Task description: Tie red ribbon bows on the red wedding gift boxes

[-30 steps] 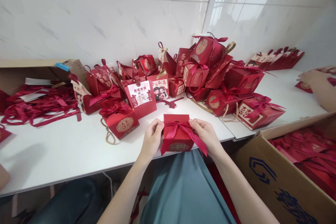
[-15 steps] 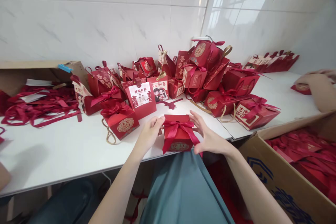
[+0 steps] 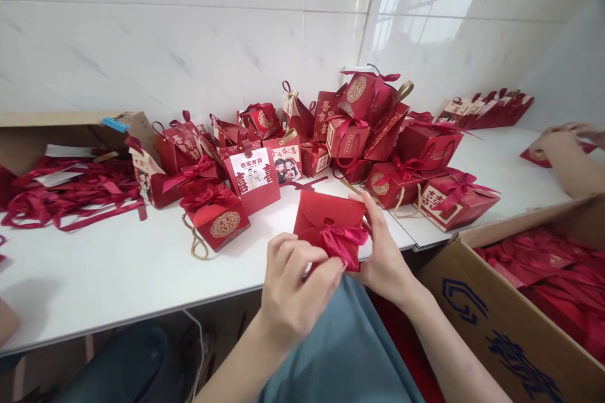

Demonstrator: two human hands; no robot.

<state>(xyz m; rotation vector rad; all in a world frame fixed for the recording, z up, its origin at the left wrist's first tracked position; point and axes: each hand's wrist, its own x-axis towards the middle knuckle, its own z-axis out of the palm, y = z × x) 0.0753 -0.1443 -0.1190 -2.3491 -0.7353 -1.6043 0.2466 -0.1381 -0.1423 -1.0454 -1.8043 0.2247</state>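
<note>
The red box (image 3: 314, 208) is at the front edge of the white table (image 3: 118, 277), tilted between the two hands; whether it touches the tabletop cannot be told. The right hand (image 3: 386, 261) clasps it from the right, fingers up along that side and the thumb near its lower corner. The left hand (image 3: 297, 283) covers the box's lower left, thumb and forefinger pinching the ribbon (image 3: 344, 240) below the bow, the other fingers curled. Farther in from the front edge, left of the hands, sits a bow-tied box (image 3: 220, 223); more boxes (image 3: 350, 135) crowd toward the table's back edge.
</note>
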